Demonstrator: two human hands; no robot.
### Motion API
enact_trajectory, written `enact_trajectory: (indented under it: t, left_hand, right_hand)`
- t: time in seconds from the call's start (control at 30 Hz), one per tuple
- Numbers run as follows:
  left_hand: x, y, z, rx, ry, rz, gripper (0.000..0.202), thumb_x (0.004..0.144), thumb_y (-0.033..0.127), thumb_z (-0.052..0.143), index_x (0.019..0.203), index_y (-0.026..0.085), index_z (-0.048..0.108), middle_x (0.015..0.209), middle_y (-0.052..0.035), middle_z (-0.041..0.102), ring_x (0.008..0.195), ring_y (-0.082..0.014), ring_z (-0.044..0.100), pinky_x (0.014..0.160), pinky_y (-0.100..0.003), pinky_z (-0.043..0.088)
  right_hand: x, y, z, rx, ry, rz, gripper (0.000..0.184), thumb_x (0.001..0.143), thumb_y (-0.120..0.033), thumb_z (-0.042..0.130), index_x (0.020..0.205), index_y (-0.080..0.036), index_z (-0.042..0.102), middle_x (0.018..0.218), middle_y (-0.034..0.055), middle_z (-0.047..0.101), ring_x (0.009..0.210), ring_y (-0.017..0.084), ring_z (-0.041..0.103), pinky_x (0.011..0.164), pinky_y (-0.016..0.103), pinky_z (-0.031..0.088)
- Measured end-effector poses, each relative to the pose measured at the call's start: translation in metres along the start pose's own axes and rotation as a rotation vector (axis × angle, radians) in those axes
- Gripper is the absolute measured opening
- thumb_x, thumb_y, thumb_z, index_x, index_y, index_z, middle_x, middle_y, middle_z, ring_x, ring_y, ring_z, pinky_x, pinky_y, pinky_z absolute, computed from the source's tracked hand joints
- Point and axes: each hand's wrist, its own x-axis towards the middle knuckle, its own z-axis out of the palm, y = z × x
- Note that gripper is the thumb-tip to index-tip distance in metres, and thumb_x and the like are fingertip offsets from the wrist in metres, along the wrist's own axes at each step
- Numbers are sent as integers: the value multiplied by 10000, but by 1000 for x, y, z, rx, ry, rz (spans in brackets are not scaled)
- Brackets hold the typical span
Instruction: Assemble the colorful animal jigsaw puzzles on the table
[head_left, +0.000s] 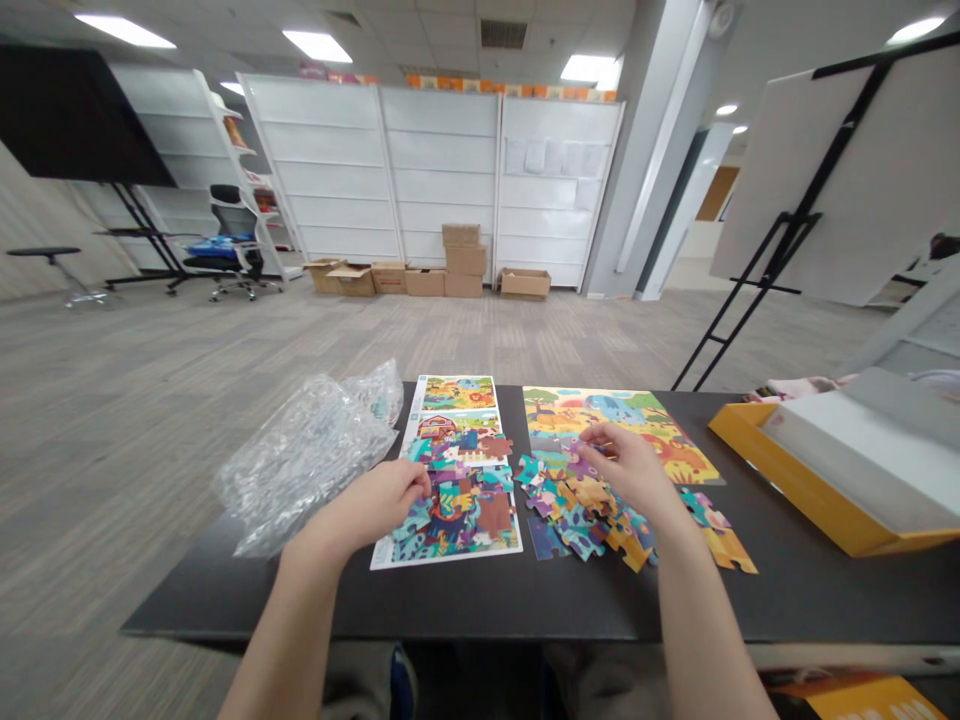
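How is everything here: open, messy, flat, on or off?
Puzzle pieces: heaped, mostly loose
Printed sheet: flat, partly covered by pieces
Animal picture: flat, partly covered
Clear plastic: crumpled
Yellow box: open
Big screen: dark
Ceiling lights: on
Left hand: fingers curled
Right hand: fingers bent

Right hand (628,466) over jigsaw pieces (571,508)

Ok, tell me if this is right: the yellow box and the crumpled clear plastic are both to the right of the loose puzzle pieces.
No: the head view shows the crumpled clear plastic left of the loose puzzle pieces, by the left hand; the yellow box is indeed to their right.
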Motion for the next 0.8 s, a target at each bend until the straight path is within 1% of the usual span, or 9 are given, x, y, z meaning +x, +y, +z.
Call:
enact_trajectory:
  t: [0.07, 0.13, 0.23, 0.33, 0.37, 0.43, 0.5, 0.63, 0.8]
  left_hand:
    - [0, 0, -1, 14, 5, -25, 251, 831, 172, 482, 872, 212, 727, 940, -83, 738, 864, -251, 678, 754, -321, 472]
    - [2, 2, -1, 11, 59, -28, 231, 822, 189, 529, 918, 216, 737, 983, -84, 741, 896, -257, 681, 782, -329, 482]
    - [6, 15, 1, -59, 172, 49, 200, 873, 278, 549, 955, 213, 719, 984, -77, 738, 914, -256, 677, 818, -346, 491]
    - [14, 42, 11, -289, 201, 165, 214, 917, 348, 546, 1001, 207, 683, 966, -58, 732, 863, -214, 676, 784, -326, 512]
    - [18, 51, 16, -377, 189, 192, 222, 900, 340, 580, 1051, 204, 668, 980, -56, 729, 838, -200, 676, 768, -318, 521]
    - [24, 69, 26, -566, 173, 254, 317, 860, 316, 652, 1155, 204, 624, 1118, -70, 709, 854, -179, 684, 763, -305, 541]
    - [30, 80, 34, -697, 147, 285, 424, 817, 298, 714, 1210, 202, 589, 1076, -68, 705, 853, -179, 689, 776, -311, 556]
    - [35, 84, 38, -799, 126, 315, 415, 834, 254, 697, 1226, 203, 571, 933, -31, 685, 813, -172, 687, 772, -313, 566]
    - [37, 76, 36, -884, 194, 336, 440, 890, 241, 631, 1318, 239, 532, 950, -13, 649, 843, -157, 687, 790, -298, 568]
  right_hand:
    - [1, 0, 2, 11, 21, 10, 256, 838, -438, 625, 936, -203, 649, 888, 58, 688, 748, 204, 672, 709, 343, 535]
    - [1, -2, 4, 45, 19, 21, 292, 849, -455, 619, 991, -202, 654, 879, 56, 674, 735, 199, 661, 674, 329, 522]
    - [1, -7, 11, 135, -21, 19, 317, 842, -473, 638, 1010, -205, 652, 848, 37, 649, 714, 185, 640, 642, 309, 506]
    - [-1, -17, 22, 251, -82, -5, 307, 834, -476, 661, 978, -206, 647, 815, 15, 621, 676, 162, 610, 619, 295, 496]
    - [-1, -21, 25, 287, -109, -20, 295, 839, -469, 663, 972, -206, 651, 808, 11, 615, 674, 156, 603, 621, 291, 494]
    - [-3, -29, 33, 345, -163, -52, 260, 855, -442, 662, 970, -209, 663, 814, 7, 612, 689, 147, 597, 638, 284, 495]
    - [-5, -36, 38, 382, -208, -76, 226, 868, -415, 662, 968, -213, 672, 828, 8, 615, 710, 143, 596, 651, 277, 497]
    - [-7, -41, 42, 429, -267, -95, 208, 887, -412, 664, 935, -210, 669, 835, 12, 633, 732, 144, 605, 669, 276, 500]
    - [-9, -36, 43, 480, -319, -56, 276, 869, -425, 708, 1035, -221, 626, 870, 12, 661, 755, 153, 630, 694, 287, 507]
